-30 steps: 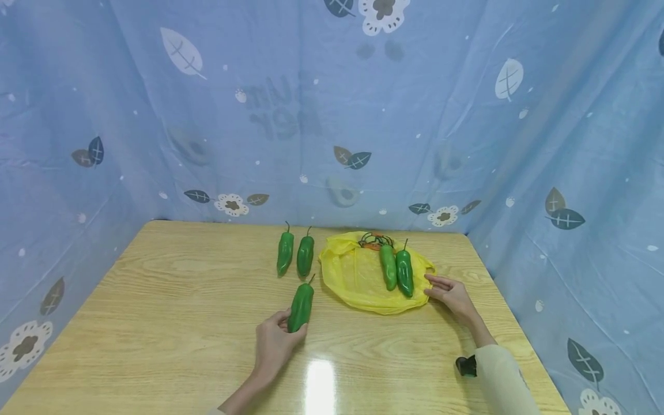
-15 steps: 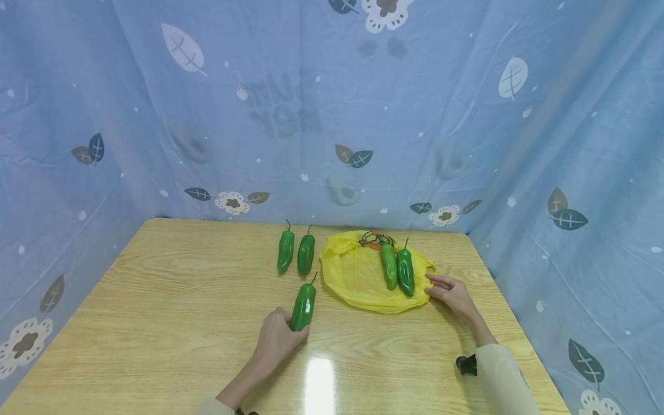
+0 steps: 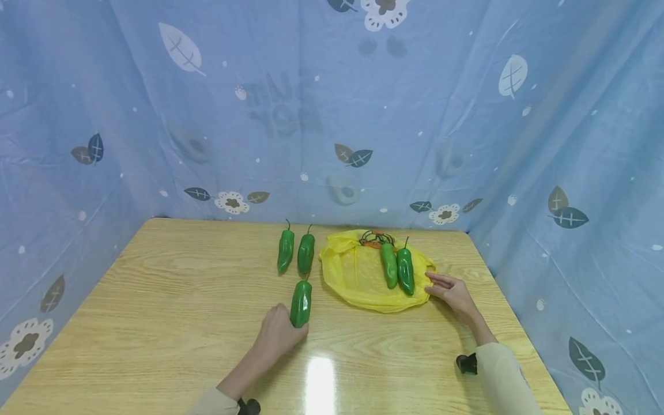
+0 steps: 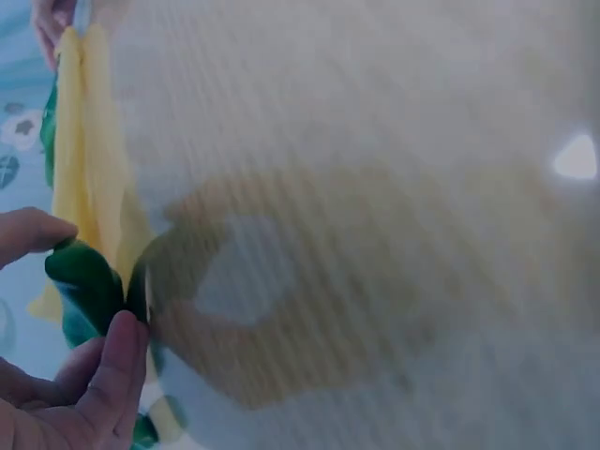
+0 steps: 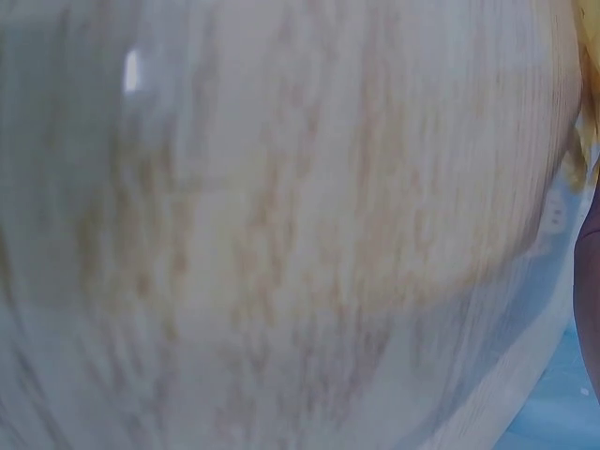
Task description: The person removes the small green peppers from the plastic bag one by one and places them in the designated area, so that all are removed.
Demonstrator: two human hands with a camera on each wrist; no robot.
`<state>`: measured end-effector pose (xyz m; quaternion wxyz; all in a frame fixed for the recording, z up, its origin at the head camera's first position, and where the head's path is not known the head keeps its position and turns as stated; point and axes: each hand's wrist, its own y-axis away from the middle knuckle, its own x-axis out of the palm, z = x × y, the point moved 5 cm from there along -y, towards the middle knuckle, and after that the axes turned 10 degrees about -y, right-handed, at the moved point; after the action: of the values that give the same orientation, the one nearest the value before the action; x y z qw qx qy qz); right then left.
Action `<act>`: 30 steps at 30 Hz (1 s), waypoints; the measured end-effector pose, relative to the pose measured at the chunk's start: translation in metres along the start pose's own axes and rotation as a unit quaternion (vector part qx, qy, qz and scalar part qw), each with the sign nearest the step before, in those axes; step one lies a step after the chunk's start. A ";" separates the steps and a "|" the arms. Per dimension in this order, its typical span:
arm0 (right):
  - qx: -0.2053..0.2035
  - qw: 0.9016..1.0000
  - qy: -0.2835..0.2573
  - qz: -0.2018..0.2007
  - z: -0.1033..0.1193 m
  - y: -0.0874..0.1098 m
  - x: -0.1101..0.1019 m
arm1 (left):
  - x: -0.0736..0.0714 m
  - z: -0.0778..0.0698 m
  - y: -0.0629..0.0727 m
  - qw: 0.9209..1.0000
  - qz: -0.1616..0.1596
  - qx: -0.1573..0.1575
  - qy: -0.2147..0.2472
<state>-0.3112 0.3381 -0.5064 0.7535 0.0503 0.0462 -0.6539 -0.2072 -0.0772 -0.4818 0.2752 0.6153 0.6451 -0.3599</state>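
Note:
My left hand (image 3: 279, 334) grips the lower end of a green pepper (image 3: 301, 305) over the table, its stem pointing away from me. In the left wrist view, thumb and fingers close around the pepper (image 4: 82, 279) from both sides. Far to the right, my right hand (image 3: 455, 297) rests at the right edge of a yellow plastic bag (image 3: 358, 288), fingers extended and apart from the thumb. On the bag lie a lighter green pepper (image 3: 389, 268) and a darker green pepper (image 3: 405, 274). The right wrist view shows mostly table, with a sliver of hand.
Behind the held pepper, two more green peppers (image 3: 285, 252) lie side by side, left of the bag. Orange things with dark green stems (image 3: 374, 241) sit at the bag's back edge. A blue patterned curtain (image 3: 290, 115) stands behind the wooden table (image 3: 181, 300).
The left hand has turned slightly, palm more downward, and the held pepper has swung more upright, its stem shifting a little left. The right hand and the bag have stayed in place.

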 end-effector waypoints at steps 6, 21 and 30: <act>0.001 1.000 0.006 0.001 0.001 0.001 0.001 | -0.003 0.001 -0.003 1.000 0.016 -0.012 -0.023; 0.003 1.000 0.009 0.000 0.003 -0.001 0.002 | -0.035 -0.016 -0.021 0.997 -0.037 -0.012 0.064; 0.006 1.000 0.010 -0.011 0.001 0.000 0.001 | -0.019 -0.049 -0.038 0.949 -0.108 0.028 0.296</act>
<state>-0.3108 0.3375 -0.5059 0.7452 0.0609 0.0499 -0.6622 -0.2390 -0.0483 -0.4330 0.0139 0.6280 0.7498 -0.2077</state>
